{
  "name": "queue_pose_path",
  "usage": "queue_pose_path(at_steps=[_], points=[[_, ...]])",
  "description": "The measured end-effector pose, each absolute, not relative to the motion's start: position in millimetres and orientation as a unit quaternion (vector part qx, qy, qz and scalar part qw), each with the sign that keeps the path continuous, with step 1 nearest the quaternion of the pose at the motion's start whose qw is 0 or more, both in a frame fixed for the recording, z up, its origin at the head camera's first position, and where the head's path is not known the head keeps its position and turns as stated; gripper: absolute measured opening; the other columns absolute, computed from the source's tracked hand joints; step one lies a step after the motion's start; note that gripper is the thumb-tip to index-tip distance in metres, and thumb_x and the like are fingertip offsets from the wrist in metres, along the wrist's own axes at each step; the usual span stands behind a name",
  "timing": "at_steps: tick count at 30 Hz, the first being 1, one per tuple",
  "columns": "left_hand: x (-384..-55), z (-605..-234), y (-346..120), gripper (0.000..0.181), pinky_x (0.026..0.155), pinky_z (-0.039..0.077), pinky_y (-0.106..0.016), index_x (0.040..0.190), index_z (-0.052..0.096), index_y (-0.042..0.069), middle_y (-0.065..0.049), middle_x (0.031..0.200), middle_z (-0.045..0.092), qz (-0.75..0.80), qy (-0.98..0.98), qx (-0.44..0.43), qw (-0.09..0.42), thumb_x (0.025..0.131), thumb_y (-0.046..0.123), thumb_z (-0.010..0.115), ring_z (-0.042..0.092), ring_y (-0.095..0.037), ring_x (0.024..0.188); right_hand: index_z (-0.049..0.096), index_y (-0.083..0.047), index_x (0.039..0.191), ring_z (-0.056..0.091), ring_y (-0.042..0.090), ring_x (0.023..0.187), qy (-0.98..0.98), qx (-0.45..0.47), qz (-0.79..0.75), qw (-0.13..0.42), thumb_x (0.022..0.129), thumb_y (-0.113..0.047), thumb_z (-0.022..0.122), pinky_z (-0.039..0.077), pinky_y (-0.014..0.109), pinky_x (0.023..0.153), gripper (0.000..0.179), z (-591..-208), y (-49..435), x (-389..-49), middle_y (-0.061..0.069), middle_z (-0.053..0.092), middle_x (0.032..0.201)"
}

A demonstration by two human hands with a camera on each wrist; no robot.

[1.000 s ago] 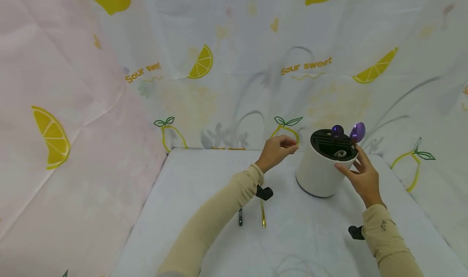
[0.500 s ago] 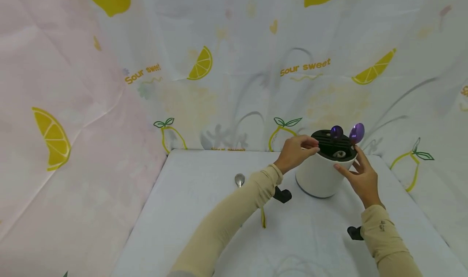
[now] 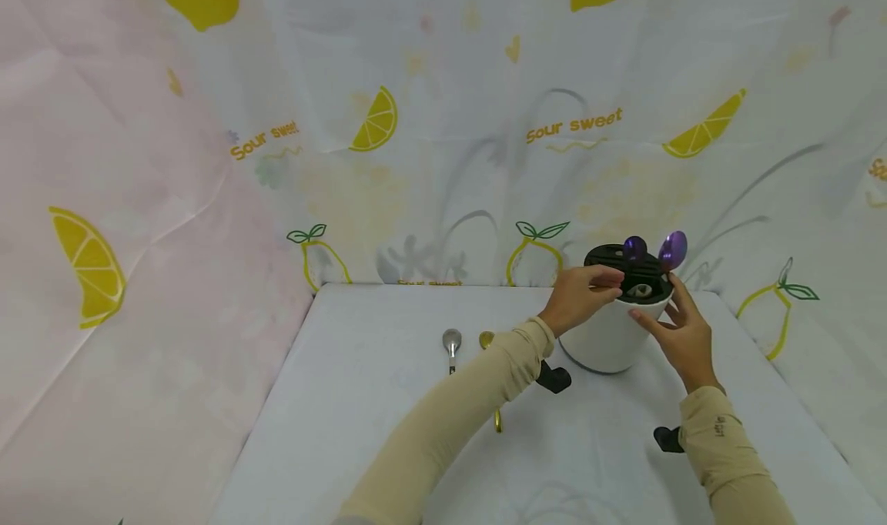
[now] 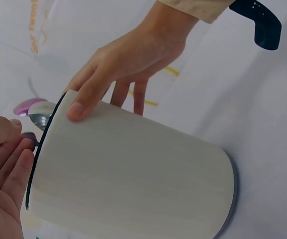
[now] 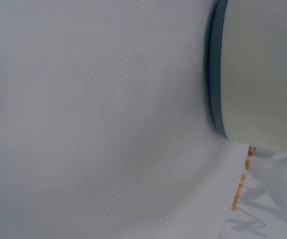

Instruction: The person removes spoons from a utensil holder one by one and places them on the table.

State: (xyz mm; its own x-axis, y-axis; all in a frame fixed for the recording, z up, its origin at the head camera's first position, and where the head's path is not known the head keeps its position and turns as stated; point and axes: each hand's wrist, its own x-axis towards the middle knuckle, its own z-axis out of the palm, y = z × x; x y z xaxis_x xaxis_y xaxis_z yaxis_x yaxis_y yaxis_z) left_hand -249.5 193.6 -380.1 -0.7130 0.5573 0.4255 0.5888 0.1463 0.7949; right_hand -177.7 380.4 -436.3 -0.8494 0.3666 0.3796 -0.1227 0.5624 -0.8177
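Note:
A white utensil holder (image 3: pixel 601 339) with a black slotted top (image 3: pixel 601 257) stands at the table's right. Two purple spoons, a large one (image 3: pixel 672 250) and a small one (image 3: pixel 634 248), stick up from it. A silvery piece (image 3: pixel 642 290) shows inside its front opening. My right hand (image 3: pixel 687 342) grips the holder's right side, thumb (image 4: pixel 83 104) pressed on the white wall near the rim. My left hand (image 3: pixel 578 299) is at the rim's left, thumb and fingers loosely bent toward each other over the front opening. In the left wrist view nothing shows between them.
A silver spoon (image 3: pixel 452 340) with a dark handle lies left of the holder. Beside it lies a gold spoon (image 3: pixel 487 339), partly hidden by my left sleeve (image 3: pixel 443 433). A lemon-print cloth (image 3: pixel 430 163) hangs behind the white table (image 3: pixel 346 371).
My left hand has moved right, from beside the holder to over its front opening. The spoon heads on the table have come into view. My right hand keeps its place on the holder.

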Motion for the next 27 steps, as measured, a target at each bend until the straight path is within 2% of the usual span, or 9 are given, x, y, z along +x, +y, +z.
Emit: queue_pose_path(at_steps=[2,8,10,12,17,19,24,27], points=[[-248.6,-381.5,197.4,0.024,0.068,0.044,-0.005,0.104,0.063,0.015,0.012,0.097,0.061,-0.528,-0.763,-0.373,0.012,0.08,0.019,0.064,0.053,0.01,0.082,0.023,-0.038,0.136,0.042,0.032,0.115,-0.843,-0.071,0.462,0.265,0.072,-0.024,0.072,0.045,0.041,0.083,0.082,-436.6,380.6,-177.9,-0.006,0.031,0.137],[-246.9,-379.6,207.2,0.026,0.069,0.042,-0.003,0.107,0.061,0.015,0.011,0.102,0.06,-0.491,-0.785,-0.377,0.016,0.081,0.019,0.063,0.054,0.009,0.085,0.023,-0.038,0.136,0.041,0.032,0.115,-0.843,-0.065,0.466,0.26,0.073,-0.024,0.071,0.048,0.016,0.076,0.081,-437.7,382.0,-178.5,-0.006,0.03,0.138],[-247.5,-377.4,210.5,0.025,0.068,0.042,-0.002,0.105,0.062,0.014,0.01,0.099,0.061,-0.475,-0.791,-0.384,0.025,0.081,0.019,0.063,0.054,0.009,0.083,0.023,-0.037,0.136,0.041,0.033,0.115,-0.843,-0.064,0.468,0.259,0.073,-0.024,0.071,0.047,0.012,0.074,0.08,-436.7,381.2,-178.1,-0.005,0.03,0.138],[-248.1,-374.8,213.1,0.023,0.067,0.041,-0.002,0.103,0.063,0.014,0.011,0.096,0.062,-0.457,-0.799,-0.39,0.032,0.081,0.02,0.063,0.053,0.01,0.08,0.023,-0.037,0.136,0.041,0.033,0.115,-0.843,-0.065,0.467,0.258,0.073,-0.024,0.071,0.047,0.014,0.075,0.08,-434.4,379.4,-176.7,-0.004,0.03,0.138],[-248.8,-370.5,217.0,0.016,0.065,0.041,-0.002,0.096,0.065,0.017,0.013,0.088,0.062,-0.414,-0.82,-0.394,0.046,0.081,0.023,0.063,0.052,0.011,0.075,0.023,-0.034,0.137,0.042,0.035,0.114,-0.845,-0.071,0.463,0.257,0.073,-0.026,0.071,0.047,0.033,0.082,0.08,-424.1,370.8,-170.6,-0.001,0.03,0.138],[-248.7,-369.7,218.5,0.016,0.064,0.041,-0.002,0.094,0.065,0.018,0.014,0.086,0.062,-0.403,-0.826,-0.391,0.055,0.08,0.025,0.063,0.052,0.011,0.073,0.023,-0.033,0.137,0.041,0.036,0.114,-0.843,-0.07,0.467,0.256,0.073,-0.026,0.071,0.048,0.035,0.081,0.08,-421.8,369.0,-169.6,-0.001,0.029,0.139],[-244.9,-364.8,220.8,0.016,0.061,0.04,-0.003,0.092,0.067,0.018,0.014,0.083,0.063,-0.377,-0.841,-0.381,0.072,0.08,0.028,0.063,0.052,0.01,0.07,0.022,-0.036,0.136,0.04,0.034,0.115,-0.841,-0.069,0.471,0.257,0.073,-0.025,0.071,0.048,0.015,0.075,0.08,-428.0,374.1,-173.6,-0.005,0.029,0.138],[-242.2,-361.3,220.3,0.016,0.059,0.041,-0.004,0.092,0.068,0.018,0.014,0.081,0.063,-0.363,-0.848,-0.381,0.069,0.08,0.029,0.063,0.052,0.009,0.068,0.023,-0.038,0.135,0.042,0.032,0.115,-0.836,-0.065,0.475,0.265,0.072,-0.023,0.072,0.046,0.01,0.072,0.081,-435.1,378.5,-177.6,-0.006,0.03,0.138]])
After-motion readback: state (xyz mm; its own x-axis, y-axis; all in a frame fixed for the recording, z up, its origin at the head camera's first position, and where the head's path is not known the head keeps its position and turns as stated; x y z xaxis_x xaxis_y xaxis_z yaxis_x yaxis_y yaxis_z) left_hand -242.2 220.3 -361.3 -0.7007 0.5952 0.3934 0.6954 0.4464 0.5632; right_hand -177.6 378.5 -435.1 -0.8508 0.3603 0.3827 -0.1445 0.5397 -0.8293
